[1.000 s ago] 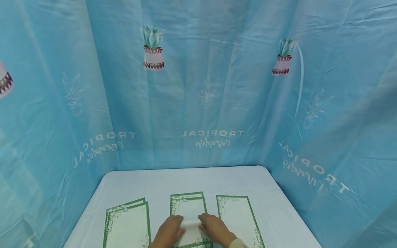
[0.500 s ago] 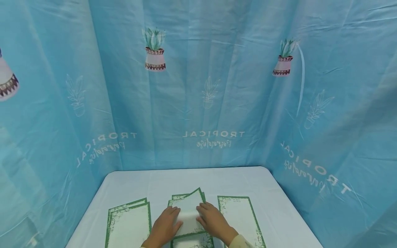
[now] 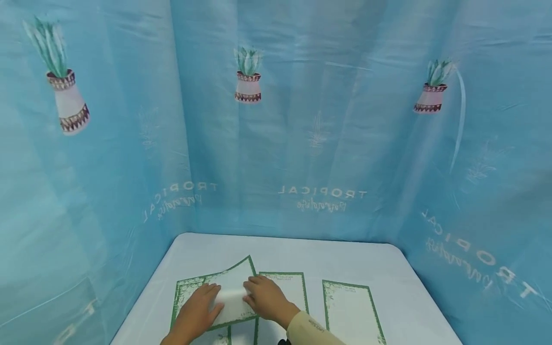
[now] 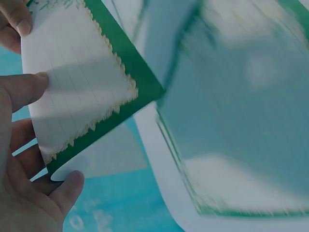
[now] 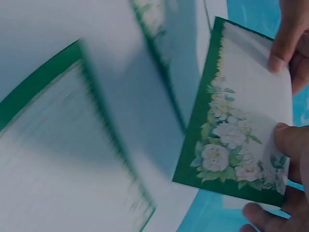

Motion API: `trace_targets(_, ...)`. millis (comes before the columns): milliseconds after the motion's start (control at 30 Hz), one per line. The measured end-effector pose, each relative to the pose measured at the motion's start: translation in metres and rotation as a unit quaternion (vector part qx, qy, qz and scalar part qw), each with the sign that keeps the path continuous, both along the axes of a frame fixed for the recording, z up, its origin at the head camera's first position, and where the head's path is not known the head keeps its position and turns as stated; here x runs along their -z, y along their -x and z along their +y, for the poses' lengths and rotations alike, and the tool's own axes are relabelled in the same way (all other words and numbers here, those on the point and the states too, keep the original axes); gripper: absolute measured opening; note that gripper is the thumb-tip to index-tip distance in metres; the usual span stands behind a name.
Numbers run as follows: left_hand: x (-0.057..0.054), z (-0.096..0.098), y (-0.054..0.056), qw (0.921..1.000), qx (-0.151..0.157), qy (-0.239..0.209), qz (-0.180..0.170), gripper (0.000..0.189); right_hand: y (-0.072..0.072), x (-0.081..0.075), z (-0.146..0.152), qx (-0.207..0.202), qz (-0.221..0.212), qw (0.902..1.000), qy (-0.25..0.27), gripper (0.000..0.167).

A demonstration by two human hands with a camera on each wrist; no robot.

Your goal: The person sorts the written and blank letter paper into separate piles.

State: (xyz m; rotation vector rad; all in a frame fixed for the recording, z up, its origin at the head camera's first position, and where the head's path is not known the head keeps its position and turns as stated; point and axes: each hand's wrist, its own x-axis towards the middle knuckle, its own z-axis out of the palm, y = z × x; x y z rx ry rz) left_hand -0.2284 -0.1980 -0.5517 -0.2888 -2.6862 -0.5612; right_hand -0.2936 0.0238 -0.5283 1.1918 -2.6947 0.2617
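Note:
A sheet of letter paper (image 3: pixel 230 292) with a green border, printed white flowers and faint ruled lines is held up by both hands, over the left pile of like sheets (image 3: pixel 184 293). My left hand (image 3: pixel 196 309) grips its left side, thumb on the face and fingers behind, as the left wrist view shows. On the opposite side my right hand (image 3: pixel 267 298) pinches it the same way, clear in the right wrist view. The held sheet bends upward at its far right corner and hides most of the left pile.
In the middle lies another green-bordered paper (image 3: pixel 286 287), partly covered by my right arm. Farther right is a separate sheet (image 3: pixel 351 309) with small writing at its top. The white table (image 3: pixel 327 256) meets blue printed curtains (image 3: pixel 302 215) on its far sides.
Both hands have lifted the top sheet off the middle papers and carried it leftward over the left pile. The head view has turned left.

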Motion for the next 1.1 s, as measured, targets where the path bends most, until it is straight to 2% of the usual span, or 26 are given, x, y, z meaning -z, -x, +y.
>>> trace_targets(200,0.013,-0.032,-0.005,0.9955,-0.003,-0.039,-0.086,0.044,0.001,0.008,-0.031,-0.022,-0.036,0.9990,-0.016,0.032)
trace_targets(333,0.023,-0.048,-0.006,0.9928,-0.006,-0.048,-0.109,0.045,0.001,0.018,-0.047,-0.026,-0.067,0.9971,-0.026,0.032)
trace_targets(500,0.037,-0.058,-0.004,0.9880,0.000,-0.070,-0.137,0.044,0.003,0.038,-0.062,-0.010,-0.088,0.9954,-0.037,0.033)
trace_targets(667,0.053,-0.061,-0.002,0.9796,-0.022,-0.072,-0.186,0.042,0.001,0.061,-0.071,-0.017,-0.084,0.9954,-0.043,0.033)
trace_targets(767,0.060,-0.064,-0.003,0.9775,-0.032,-0.062,-0.199,0.039,0.000,0.070,-0.076,-0.024,-0.080,0.9950,-0.054,0.032)
trace_targets(967,0.068,-0.070,-0.004,0.9751,-0.050,-0.045,-0.211,0.036,-0.002,0.073,-0.080,-0.018,-0.085,0.9926,-0.085,0.032)
trace_targets(1100,0.072,-0.072,-0.002,0.9697,-0.062,-0.040,-0.233,0.034,-0.003,0.070,-0.073,-0.014,-0.095,0.9919,-0.084,0.035)
